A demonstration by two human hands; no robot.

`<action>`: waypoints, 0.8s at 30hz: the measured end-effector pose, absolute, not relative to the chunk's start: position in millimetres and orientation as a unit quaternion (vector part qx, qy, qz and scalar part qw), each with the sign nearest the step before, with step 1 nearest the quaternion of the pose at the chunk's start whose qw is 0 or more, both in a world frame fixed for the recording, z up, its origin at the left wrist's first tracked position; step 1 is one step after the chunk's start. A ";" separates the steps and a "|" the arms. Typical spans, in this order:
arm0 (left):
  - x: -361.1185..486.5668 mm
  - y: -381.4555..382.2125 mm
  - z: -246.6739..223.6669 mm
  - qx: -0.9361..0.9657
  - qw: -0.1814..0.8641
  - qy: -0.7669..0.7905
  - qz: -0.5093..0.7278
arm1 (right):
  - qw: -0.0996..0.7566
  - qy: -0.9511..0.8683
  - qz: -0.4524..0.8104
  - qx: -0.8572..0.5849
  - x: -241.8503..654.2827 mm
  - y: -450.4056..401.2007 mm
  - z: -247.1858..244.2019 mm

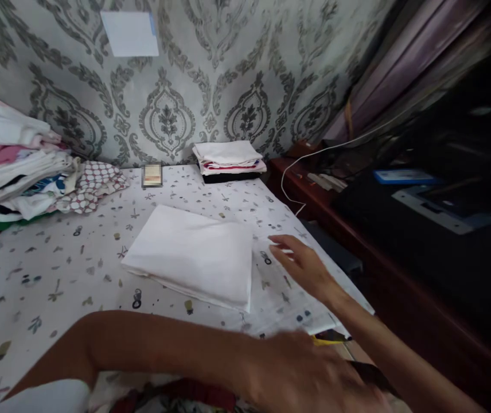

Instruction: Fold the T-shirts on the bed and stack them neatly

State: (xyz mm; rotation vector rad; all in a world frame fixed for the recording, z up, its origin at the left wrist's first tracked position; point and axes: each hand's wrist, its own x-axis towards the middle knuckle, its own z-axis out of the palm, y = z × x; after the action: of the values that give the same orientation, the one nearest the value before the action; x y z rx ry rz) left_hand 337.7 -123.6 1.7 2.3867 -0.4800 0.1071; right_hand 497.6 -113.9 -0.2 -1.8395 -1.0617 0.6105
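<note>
At the left we are seeing a loose heap of clothes (17, 160), with a dotted cloth (93, 186) spilling from it onto the printed sheet (77, 258). Further right, a small card (152, 175) is standing near the wall, and a folded white cloth (194, 255) is lying flat in the middle of the sheet. Behind it, a folded stack (230, 160) is sitting by the wall. Our left hand (314, 370) is hanging blurred across the bottom, so we are unable to tell whether it is gripping anything. Our right hand (299, 261) is hovering just right of the white cloth, empty and apart from it, its fingers loosely parted. Beyond, a pale cable (286, 169) is trailing over the reddish desk (299, 182). As we are judging it, a brushing forearm could be rumpling the white cloth's layers, a knock could be sending the untidy heap sliding, and a catching sleeve could be dragging the cable. As for writing, the paper (129, 34) on the wall is showing us no legible words, the card is appearing pixelated, and the blue-and-white box (404, 176) is carrying no print that we are managing to read.
</note>
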 end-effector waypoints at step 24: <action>175.3 147.8 -29.8 0.787 0.283 0.523 0.164 | 0.195 -0.510 0.016 -0.838 443.6 -102.3 -59.2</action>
State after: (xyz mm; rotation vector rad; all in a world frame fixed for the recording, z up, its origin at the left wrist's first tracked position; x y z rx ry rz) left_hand 175.3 147.8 -29.8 2.1078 1.4006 0.4389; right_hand 443.6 -102.3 -59.2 -2.3479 -1.4281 0.0458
